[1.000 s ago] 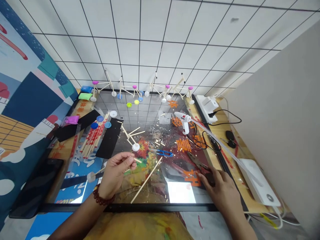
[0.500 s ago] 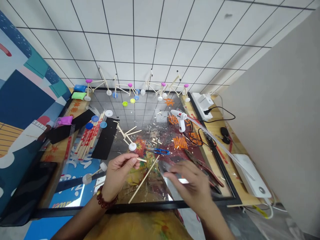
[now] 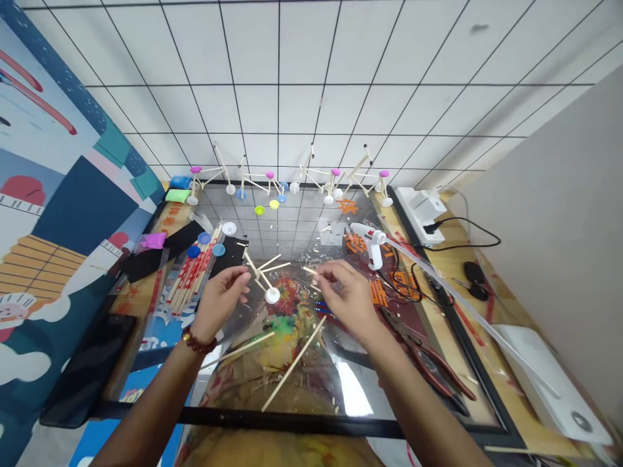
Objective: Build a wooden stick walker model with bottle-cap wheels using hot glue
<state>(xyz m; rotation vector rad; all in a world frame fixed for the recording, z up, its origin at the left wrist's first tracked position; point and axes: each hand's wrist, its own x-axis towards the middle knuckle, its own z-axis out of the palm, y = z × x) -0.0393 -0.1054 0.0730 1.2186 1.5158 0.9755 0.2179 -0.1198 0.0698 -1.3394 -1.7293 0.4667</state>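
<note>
My left hand (image 3: 220,303) hovers over the glass tabletop (image 3: 311,389) with its fingers curled together; I cannot see what is in them. Its fingertips are right beside a small stick model with a white cap (image 3: 271,295). My right hand (image 3: 343,297) is just right of that model and pinches a short wooden stick piece (image 3: 309,270) between thumb and forefinger. Two long loose sticks (image 3: 292,363) lie on the glass below both hands.
A white glue gun (image 3: 374,250) with its cable stands to the right. Red-handled pliers (image 3: 431,368) lie near the right edge. A bundle of sticks (image 3: 192,274) and coloured caps sit at left, finished stick models (image 3: 270,181) along the back wall, a dark phone (image 3: 82,370) at far left.
My right hand left the pliers area at the right, swept left and up, and now pinches a short stick. My left hand rose toward the stick model. The camera tilted.
</note>
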